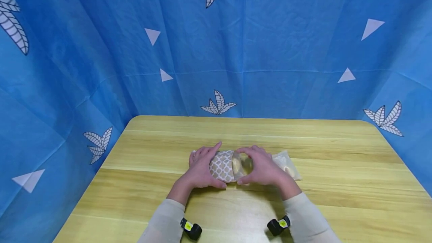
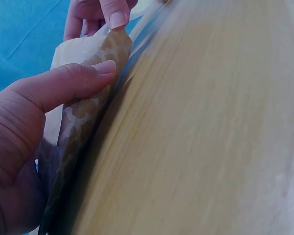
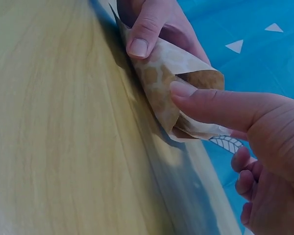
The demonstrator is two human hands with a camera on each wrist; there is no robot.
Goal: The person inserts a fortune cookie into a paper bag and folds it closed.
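A small brown paper bag with a white lattice pattern lies on its side, its mouth facing right. My left hand grips it across the body, thumb along the near side and fingers over the far side. At the mouth, my right hand holds the rim, with its thumb on the near edge and its fingers on the far side. In the right wrist view the mouth gapes and shows the brown inside. Something pale shows at the mouth in the head view; its kind is unclear.
A translucent whitish packet with a pale piece inside lies just right of my right hand, partly hidden by it. The wooden table reaches back to a blue cloth hanging behind and to the left.
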